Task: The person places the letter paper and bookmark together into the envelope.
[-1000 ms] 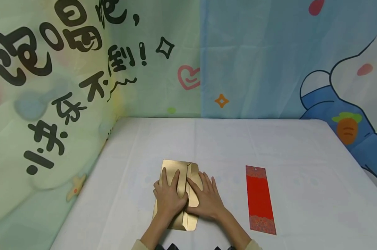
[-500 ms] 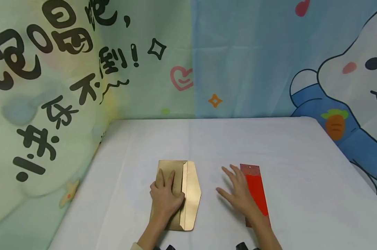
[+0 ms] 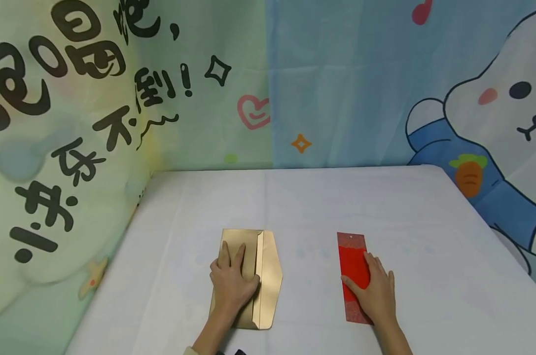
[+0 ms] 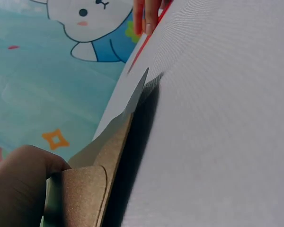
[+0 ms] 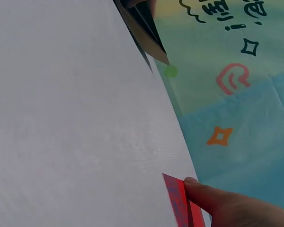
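Observation:
A gold paper envelope [image 3: 245, 301] lies on the white table, its long flap [image 3: 269, 278] opened out to the right. My left hand [image 3: 233, 283] rests flat on its body with two fingers stretched forward. The left wrist view shows the flap [image 4: 113, 142] lifted at an angle over its shadow. To the right lies a long narrow red card [image 3: 352, 266] with patterned ends and a small hole near the far end. My right hand [image 3: 376, 291] spans it, thumb at the left edge and fingertips at the right edge. In the right wrist view the thumb meets the edge of the red card [image 5: 177, 201].
White cloth covers the table [image 3: 303, 207], with bare cloth between the envelope and the card. A printed fabric backdrop [image 3: 339, 84] stands behind the table and along its left side.
My right hand has left the envelope, crossed to the right and come down on the red card. The flap has swung open to the right. My left hand stays on the envelope.

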Action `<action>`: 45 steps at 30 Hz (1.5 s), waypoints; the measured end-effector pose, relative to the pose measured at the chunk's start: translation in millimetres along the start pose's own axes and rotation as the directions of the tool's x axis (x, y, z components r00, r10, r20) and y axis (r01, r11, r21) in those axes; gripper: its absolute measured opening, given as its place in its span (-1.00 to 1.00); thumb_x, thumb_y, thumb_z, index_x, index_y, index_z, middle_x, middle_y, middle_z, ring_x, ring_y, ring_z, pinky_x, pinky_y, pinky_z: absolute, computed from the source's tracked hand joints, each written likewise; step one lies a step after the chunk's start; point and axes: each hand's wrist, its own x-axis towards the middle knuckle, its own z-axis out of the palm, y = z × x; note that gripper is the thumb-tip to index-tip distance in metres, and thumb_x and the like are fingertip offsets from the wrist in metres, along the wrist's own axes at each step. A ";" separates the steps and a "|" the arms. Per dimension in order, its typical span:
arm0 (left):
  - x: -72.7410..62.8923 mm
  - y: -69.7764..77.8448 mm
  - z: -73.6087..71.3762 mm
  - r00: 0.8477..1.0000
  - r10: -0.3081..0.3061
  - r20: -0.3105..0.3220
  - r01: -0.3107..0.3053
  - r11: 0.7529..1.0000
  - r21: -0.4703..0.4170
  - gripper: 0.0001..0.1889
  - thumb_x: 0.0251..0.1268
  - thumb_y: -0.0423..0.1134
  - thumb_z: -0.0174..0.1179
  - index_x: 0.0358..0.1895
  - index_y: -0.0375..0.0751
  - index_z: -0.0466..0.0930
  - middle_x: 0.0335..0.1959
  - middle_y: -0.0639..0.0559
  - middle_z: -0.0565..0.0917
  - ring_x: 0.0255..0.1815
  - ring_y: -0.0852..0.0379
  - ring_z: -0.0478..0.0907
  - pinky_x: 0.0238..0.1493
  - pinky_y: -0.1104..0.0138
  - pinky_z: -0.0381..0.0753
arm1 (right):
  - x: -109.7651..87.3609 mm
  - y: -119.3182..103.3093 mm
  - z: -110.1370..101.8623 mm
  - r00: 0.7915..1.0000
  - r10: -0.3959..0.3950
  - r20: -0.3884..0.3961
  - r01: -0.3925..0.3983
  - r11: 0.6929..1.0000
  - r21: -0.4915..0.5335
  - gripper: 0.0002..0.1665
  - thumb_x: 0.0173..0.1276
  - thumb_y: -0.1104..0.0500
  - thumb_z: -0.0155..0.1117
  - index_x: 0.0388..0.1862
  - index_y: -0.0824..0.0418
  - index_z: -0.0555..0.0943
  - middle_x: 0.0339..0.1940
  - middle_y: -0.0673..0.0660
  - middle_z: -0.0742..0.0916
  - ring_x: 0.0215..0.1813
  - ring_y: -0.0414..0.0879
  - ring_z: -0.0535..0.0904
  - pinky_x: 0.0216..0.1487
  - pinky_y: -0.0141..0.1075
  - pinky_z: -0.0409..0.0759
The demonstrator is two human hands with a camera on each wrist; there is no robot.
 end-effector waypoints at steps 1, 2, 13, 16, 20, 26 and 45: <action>-0.3 -0.5 0.2 1.000 0.003 -0.003 -0.002 1.000 0.004 -0.26 -0.33 -0.05 0.28 0.18 -0.08 0.49 0.29 -0.40 0.25 -0.13 -0.35 0.32 -0.26 -0.06 0.31 | -0.1 -0.4 1.1 1.000 -0.001 -0.008 0.001 1.000 0.003 0.04 -0.03 -0.01 0.42 0.35 0.39 0.18 0.27 0.48 0.32 0.30 0.34 0.11 0.26 0.25 -0.19; -0.4 -1.1 0.6 1.000 0.005 -0.006 -0.005 1.000 0.008 -0.26 -0.32 -0.05 0.28 0.18 -0.08 0.49 0.28 -0.41 0.25 -0.14 -0.35 0.32 -0.27 -0.06 0.31 | 0.0 -0.8 1.7 1.000 -0.002 -0.018 0.002 1.000 0.012 0.03 -0.04 0.01 0.44 0.35 0.38 0.19 0.26 0.48 0.33 0.29 0.34 0.12 0.26 0.24 -0.18; 0.1 -2.2 3.2 0.998 0.042 -0.043 -0.041 0.999 0.018 -0.26 -0.36 -0.04 0.30 0.15 -0.09 0.51 0.24 -0.43 0.30 -0.17 -0.37 0.34 -0.33 -0.06 0.32 | -0.7 0.1 2.8 0.995 -0.050 -0.088 0.064 0.985 0.160 -0.09 -0.02 0.24 0.43 0.32 0.30 0.24 0.22 0.41 0.39 0.20 0.29 0.24 0.26 0.21 -0.16; 0.1 -2.9 3.8 0.997 0.051 -0.054 -0.049 0.998 0.026 -0.25 -0.38 -0.04 0.30 0.14 -0.10 0.52 0.23 -0.44 0.31 -0.19 -0.37 0.35 -0.35 -0.06 0.32 | -0.9 0.1 2.6 0.995 -0.027 -0.094 0.049 0.967 0.248 -0.10 -0.01 0.35 0.40 0.34 0.28 0.23 0.23 0.37 0.42 0.21 0.26 0.28 0.24 0.19 -0.01; 0.4 -3.7 4.5 0.997 0.049 -0.054 -0.047 0.998 0.033 -0.25 -0.38 -0.04 0.30 0.14 -0.09 0.52 0.24 -0.43 0.30 -0.19 -0.36 0.34 -0.35 -0.05 0.32 | -1.4 -2.5 0.0 0.998 0.049 -0.049 -0.030 0.946 0.322 -0.09 0.06 0.40 0.33 0.40 0.19 0.18 0.26 0.33 0.41 0.22 0.23 0.30 0.10 0.18 0.28; 0.1 -4.0 4.8 0.998 0.040 -0.042 -0.039 0.999 0.030 -0.25 -0.37 -0.03 0.30 0.15 -0.07 0.51 0.26 -0.41 0.29 -0.18 -0.37 0.34 -0.33 -0.06 0.32 | -0.5 -7.3 -10.8 0.990 0.122 0.064 -0.135 0.951 0.277 -0.20 0.10 0.31 0.32 0.35 0.19 0.28 0.15 0.35 0.44 -0.02 0.19 0.41 -0.20 0.00 0.54; -0.1 -3.2 2.4 0.999 0.028 -0.027 -0.028 1.000 0.015 -0.26 -0.35 -0.04 0.28 0.16 -0.08 0.51 0.27 -0.40 0.27 -0.15 -0.37 0.32 -0.29 -0.06 0.30 | 5.0 1.2 -50.1 0.850 0.108 0.516 -0.348 0.850 0.396 -0.17 0.14 0.15 0.34 0.38 0.22 0.25 -0.75 0.01 0.27 -0.65 -0.18 0.15 -0.51 -0.28 0.22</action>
